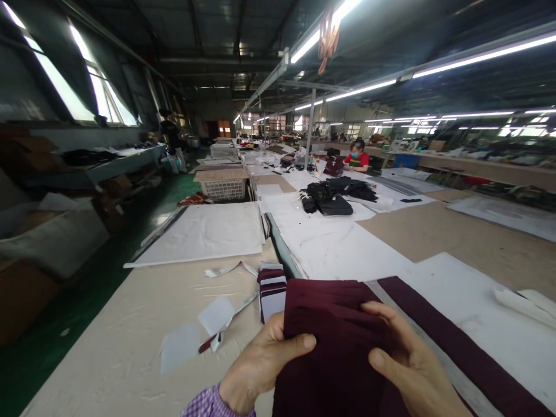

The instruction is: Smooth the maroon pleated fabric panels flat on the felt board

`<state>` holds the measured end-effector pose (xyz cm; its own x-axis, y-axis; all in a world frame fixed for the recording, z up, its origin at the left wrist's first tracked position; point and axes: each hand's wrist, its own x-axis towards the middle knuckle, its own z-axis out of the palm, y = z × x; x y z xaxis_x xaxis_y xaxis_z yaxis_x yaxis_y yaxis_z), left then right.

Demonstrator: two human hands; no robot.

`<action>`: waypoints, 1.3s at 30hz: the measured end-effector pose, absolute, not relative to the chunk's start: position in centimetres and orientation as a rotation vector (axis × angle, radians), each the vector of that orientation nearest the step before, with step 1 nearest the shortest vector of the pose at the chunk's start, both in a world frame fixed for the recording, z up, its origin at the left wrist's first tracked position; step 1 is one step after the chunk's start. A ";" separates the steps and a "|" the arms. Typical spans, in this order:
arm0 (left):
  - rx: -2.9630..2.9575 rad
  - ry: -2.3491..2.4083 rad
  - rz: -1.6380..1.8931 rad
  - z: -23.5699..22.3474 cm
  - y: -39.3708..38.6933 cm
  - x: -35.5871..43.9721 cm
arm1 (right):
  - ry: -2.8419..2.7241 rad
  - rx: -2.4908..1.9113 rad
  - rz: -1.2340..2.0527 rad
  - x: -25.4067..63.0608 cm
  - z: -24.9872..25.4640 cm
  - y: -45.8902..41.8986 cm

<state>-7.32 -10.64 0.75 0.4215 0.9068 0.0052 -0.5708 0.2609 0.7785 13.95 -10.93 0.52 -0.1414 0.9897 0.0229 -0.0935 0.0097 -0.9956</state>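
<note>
Between my two hands is a piece of maroon fabric (334, 359), slightly creased near its top. My left hand (264, 353) grips its left edge, thumb lying on the front and fingers hidden behind. On the right side, my right hand (403, 353) holds the same fabric with thumb and fingers bent around it. Just beyond the left hand, a stack of maroon and pale grey pieces (273, 292) lies on the table. A long maroon strip (460, 341) and a grey strip (434, 336) stretch away to the right of my right hand.
Pale paper scraps (180, 347) and a small red-handled tool (206, 345) lie on the beige tabletop (113, 347). Farther off are a white sheet (204, 231), a basket (223, 189) and a dark fabric pile (332, 197). A person in red (358, 159) sits beyond.
</note>
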 end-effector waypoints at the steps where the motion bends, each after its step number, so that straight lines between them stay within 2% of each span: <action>1: 0.780 0.502 1.072 0.8 -10.6 -7.3 | -1.232 -1.042 1.379 13.8 0.6 -11.0; 3: 0.738 0.507 1.108 1.0 -10.4 -7.1 | -1.206 -1.057 1.390 13.2 0.7 -11.4; 9: 0.689 0.511 1.185 1.8 -10.0 -6.5 | -1.124 -1.299 1.144 11.1 1.4 -11.8; 13: 0.570 0.536 1.288 2.1 -9.7 -6.9 | -1.191 -1.298 1.190 11.3 1.3 -11.4; 20: 0.489 0.422 1.257 2.1 -9.6 -7.7 | -1.267 -1.316 1.319 11.8 1.7 -11.2; 39: 0.562 0.365 1.206 2.2 -10.1 -7.8 | -1.322 -1.292 1.282 12.0 1.4 -10.8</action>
